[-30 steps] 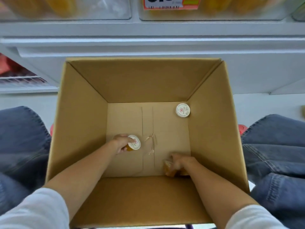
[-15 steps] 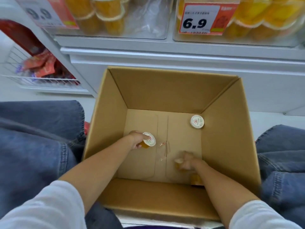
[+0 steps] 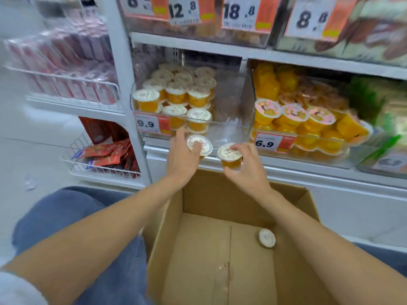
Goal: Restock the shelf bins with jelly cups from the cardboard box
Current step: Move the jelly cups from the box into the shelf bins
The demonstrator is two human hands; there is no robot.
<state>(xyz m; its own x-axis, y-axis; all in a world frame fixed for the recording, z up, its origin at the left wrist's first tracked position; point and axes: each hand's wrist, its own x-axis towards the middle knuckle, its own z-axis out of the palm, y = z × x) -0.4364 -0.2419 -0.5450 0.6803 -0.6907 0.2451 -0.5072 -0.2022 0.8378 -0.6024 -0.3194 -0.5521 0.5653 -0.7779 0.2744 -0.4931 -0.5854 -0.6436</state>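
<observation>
White shelving [image 3: 286, 170] runs across the aisle above a pale floor [image 3: 33, 137]. A wire basket [image 3: 73, 148] of red packets [image 3: 105, 153] hangs low on the left. The box [image 3: 198, 249] sits beside a knee in blue jeans [image 3: 66, 214]. It is open-topped plain brown cardboard, with a wrinkled clear strip along its bottom seam. A loose cup [image 3: 267, 238] lies on the box's bottom near the right wall.

Both bare forearms reach forward over the box's far rim. The left hand [image 3: 181, 159] shows its back, fingers curled round the left cup [image 3: 204, 144], just below the front lip of the clear bin [image 3: 229, 128] tagged 9.9 [image 3: 152, 123]. The right hand [image 3: 246, 170] pinches the right cup [image 3: 228, 155], thumb under its base and fingertips on its lid. It is just beside the left cup, in front of the shelf edge.

Both cups are small, round, clear plastic tubs of orange jelly under white printed foil lids. A stack [image 3: 176, 93] of the same cups fills the bin's left half.
</observation>
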